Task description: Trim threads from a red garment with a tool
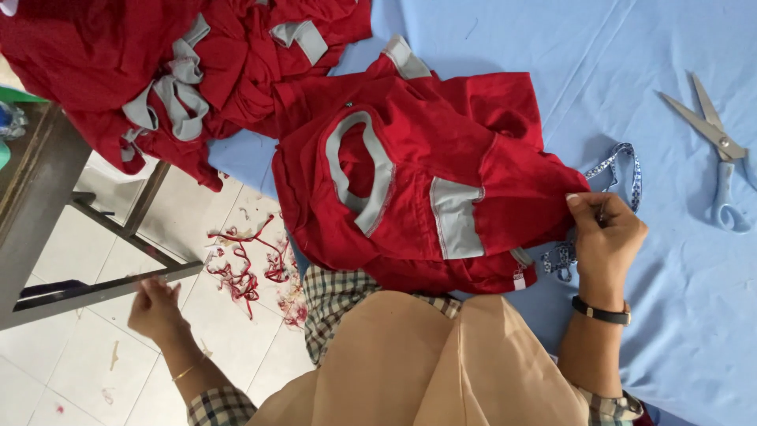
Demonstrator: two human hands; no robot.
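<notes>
**Red shirt pinched at one edge, other hand hanging free**

The person's right hand is closed on the edge of a red shirt, thumb and fingertips nipping the fabric right at the garment's far corner, so nearly the whole shirt spreads away from the grip toward the person's lap. The shirt lies crumpled on a light blue cloth covering the work surface, with its grey collar turned up and a grey band showing on a sleeve. A patterned blue-and-white tape loops out just beside the same hand (whether the fingers also hold it, I cannot tell). A dark wristband sits on that wrist.

The left hand hangs off the table over the tiled floor, fingers loosely spread and holding nothing, well apart from the shirt. Below it red fabric scraps litter the tiles.

A pile of more red garments with grey trim lies beyond the shirt, touching it. Scissors with pale blue handles rest on the cloth, well apart from the gripping hand.
</notes>
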